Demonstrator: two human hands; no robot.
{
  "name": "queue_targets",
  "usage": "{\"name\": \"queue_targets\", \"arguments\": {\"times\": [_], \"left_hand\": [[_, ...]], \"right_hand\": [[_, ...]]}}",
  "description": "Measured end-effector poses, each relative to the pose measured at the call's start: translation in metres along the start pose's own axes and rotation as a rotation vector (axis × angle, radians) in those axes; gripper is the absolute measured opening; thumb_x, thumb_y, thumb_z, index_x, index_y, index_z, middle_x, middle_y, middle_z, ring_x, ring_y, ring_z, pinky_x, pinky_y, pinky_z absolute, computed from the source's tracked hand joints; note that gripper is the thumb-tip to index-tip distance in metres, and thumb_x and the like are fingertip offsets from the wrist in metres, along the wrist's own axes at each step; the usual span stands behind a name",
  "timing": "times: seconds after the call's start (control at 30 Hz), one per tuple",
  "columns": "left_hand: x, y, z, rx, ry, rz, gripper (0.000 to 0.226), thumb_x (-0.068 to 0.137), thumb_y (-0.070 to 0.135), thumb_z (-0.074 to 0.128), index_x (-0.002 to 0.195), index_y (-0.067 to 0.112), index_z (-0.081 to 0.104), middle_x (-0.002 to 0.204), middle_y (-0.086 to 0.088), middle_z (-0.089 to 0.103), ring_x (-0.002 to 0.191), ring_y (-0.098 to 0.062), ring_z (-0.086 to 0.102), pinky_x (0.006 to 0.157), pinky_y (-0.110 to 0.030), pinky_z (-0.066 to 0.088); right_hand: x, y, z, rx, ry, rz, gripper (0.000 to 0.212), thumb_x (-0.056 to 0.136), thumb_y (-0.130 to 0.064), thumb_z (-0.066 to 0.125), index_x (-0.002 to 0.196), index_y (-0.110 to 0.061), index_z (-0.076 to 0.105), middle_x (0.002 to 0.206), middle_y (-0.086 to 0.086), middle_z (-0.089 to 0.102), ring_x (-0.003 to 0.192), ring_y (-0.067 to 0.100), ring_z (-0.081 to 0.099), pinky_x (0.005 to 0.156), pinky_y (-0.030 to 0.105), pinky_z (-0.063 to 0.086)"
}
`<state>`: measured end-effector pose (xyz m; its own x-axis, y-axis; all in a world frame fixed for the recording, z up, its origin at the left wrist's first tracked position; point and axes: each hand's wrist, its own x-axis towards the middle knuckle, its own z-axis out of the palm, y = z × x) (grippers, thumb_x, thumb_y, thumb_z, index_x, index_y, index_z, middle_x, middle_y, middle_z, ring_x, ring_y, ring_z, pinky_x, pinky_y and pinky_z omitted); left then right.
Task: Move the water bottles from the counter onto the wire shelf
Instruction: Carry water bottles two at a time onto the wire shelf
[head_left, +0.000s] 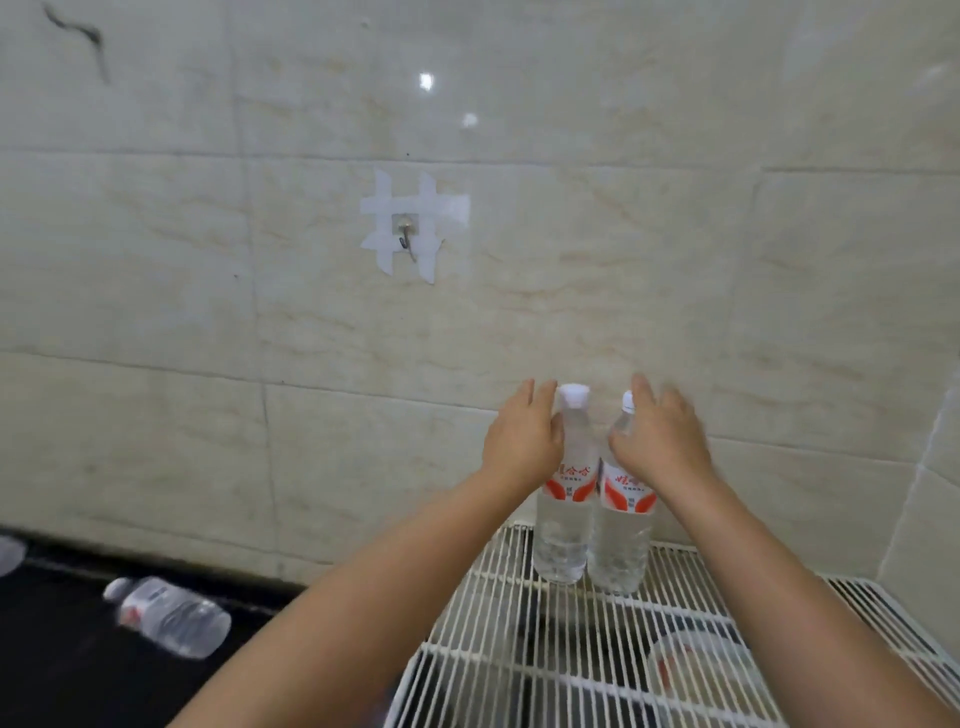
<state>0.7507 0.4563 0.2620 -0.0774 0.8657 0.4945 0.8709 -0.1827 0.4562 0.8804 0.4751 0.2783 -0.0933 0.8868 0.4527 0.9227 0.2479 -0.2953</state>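
Note:
Two clear water bottles with red-and-white labels stand upright side by side at the back of the white wire shelf, against the tiled wall. My left hand is at the neck of the left bottle, fingers stretched out beside its white cap. At the neck of the right bottle, my right hand is slightly blurred, its fingers spread behind the cap. Neither hand wraps around its bottle. A third bottle lies on its side on the dark counter at the lower left.
Part of another bottle shows at the left edge of the counter. A metal hook held by strips of white tape hangs on the wall above. A round whitish object lies under the shelf wires.

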Motion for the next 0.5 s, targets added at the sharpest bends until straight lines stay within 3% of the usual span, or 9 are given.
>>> {"name": "queue_targets", "arguments": {"times": [0.07, 0.13, 0.23, 0.27, 0.4, 0.5], "left_hand": [[-0.018, -0.022, -0.014, 0.188, 0.066, -0.081, 0.045, 0.097, 0.02, 0.037, 0.141, 0.011, 0.031, 0.146, -0.013, 0.036, 0.133, -0.03, 0.035, 0.107, -0.039, 0.032], [-0.041, -0.051, -0.032, 0.358, 0.041, -0.169, 0.044, 0.097, 0.024, 0.036, 0.14, 0.014, 0.033, 0.15, -0.011, 0.031, 0.138, -0.031, 0.028, 0.11, -0.041, 0.026], [-0.086, -0.098, -0.064, 0.476, 0.008, -0.308, 0.043, 0.099, 0.025, 0.033, 0.141, 0.017, 0.032, 0.153, -0.008, 0.026, 0.142, -0.031, 0.019, 0.113, -0.046, 0.02], [-0.103, -0.112, -0.075, 0.508, 0.025, -0.34, 0.043, 0.098, 0.024, 0.032, 0.141, 0.017, 0.032, 0.152, -0.008, 0.029, 0.14, -0.031, 0.021, 0.112, -0.046, 0.022], [-0.176, -0.165, -0.122, 0.638, 0.051, -0.509, 0.04, 0.096, 0.023, 0.036, 0.136, 0.015, 0.038, 0.142, -0.006, 0.041, 0.132, -0.028, 0.033, 0.103, -0.039, 0.03], [-0.229, -0.201, -0.157, 0.697, 0.045, -0.636, 0.041, 0.095, 0.026, 0.039, 0.134, 0.015, 0.041, 0.14, -0.006, 0.043, 0.133, -0.029, 0.031, 0.104, -0.043, 0.03]], "right_hand": [[-0.01, -0.017, -0.003, -0.019, 0.069, -0.068, 0.048, 0.087, -0.017, 0.05, 0.133, -0.005, 0.04, 0.137, 0.023, 0.04, 0.127, 0.038, 0.035, 0.104, 0.043, 0.032], [-0.023, -0.044, -0.002, 0.027, 0.12, -0.252, 0.036, 0.085, -0.013, 0.049, 0.117, 0.003, 0.056, 0.131, 0.027, 0.048, 0.125, 0.039, 0.041, 0.104, 0.043, 0.034], [-0.05, -0.099, 0.013, 0.076, 0.166, -0.577, 0.028, 0.068, -0.008, 0.048, 0.081, 0.006, 0.069, 0.097, 0.031, 0.067, 0.095, 0.045, 0.065, 0.083, 0.055, 0.05], [-0.06, -0.119, 0.019, 0.087, 0.178, -0.654, 0.027, 0.063, -0.008, 0.051, 0.079, 0.004, 0.069, 0.093, 0.029, 0.069, 0.091, 0.044, 0.066, 0.08, 0.056, 0.051], [-0.1, -0.203, 0.042, 0.191, 0.019, -0.775, 0.034, 0.086, -0.013, 0.05, 0.116, -0.001, 0.059, 0.129, 0.021, 0.054, 0.123, 0.033, 0.046, 0.103, 0.042, 0.034], [-0.128, -0.26, 0.067, 0.211, -0.116, -0.793, 0.038, 0.09, -0.02, 0.046, 0.126, -0.007, 0.052, 0.133, 0.015, 0.049, 0.126, 0.03, 0.041, 0.102, 0.036, 0.032]]}}
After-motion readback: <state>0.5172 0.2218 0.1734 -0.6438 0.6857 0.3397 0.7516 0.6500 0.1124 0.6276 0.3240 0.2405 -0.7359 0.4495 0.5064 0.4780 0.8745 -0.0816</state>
